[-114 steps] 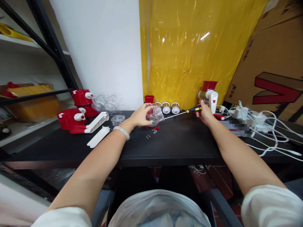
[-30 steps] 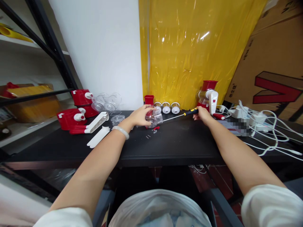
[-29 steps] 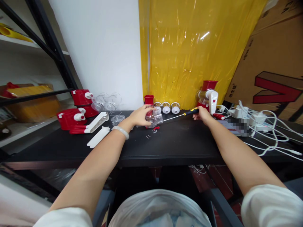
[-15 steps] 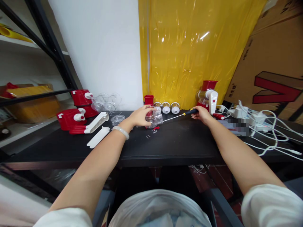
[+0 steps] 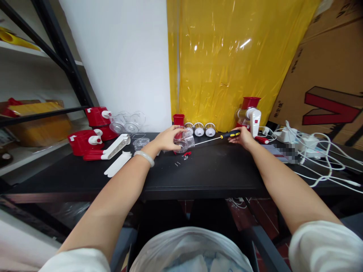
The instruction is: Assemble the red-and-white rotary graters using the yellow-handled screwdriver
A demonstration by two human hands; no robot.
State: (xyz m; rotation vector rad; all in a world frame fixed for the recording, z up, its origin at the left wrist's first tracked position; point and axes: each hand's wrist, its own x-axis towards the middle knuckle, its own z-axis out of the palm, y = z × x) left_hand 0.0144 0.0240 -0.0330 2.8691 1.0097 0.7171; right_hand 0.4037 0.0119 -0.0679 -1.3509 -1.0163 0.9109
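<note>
My left hand is closed around a clear plastic housing with red behind it, holding it on the black table. In my right hand is a screwdriver with a black and yellow handle, held near the handle's end. Its long shaft points left, and the tip reaches the right side of the clear housing; the exact contact is hidden. Just in front of the housing lie a small red part and several tiny screws or pins.
Several white-capped drums stand behind the housing. Red bodies, white crank arms and clear cups are at left. An assembled red-and-white grater stands right, beside tangled white cables. A lined bin sits below the table edge.
The screwdriver handle has turned in my right hand, showing more yellow, and my right fingers have shifted slightly. My left hand and the housing stay nearly in place.
</note>
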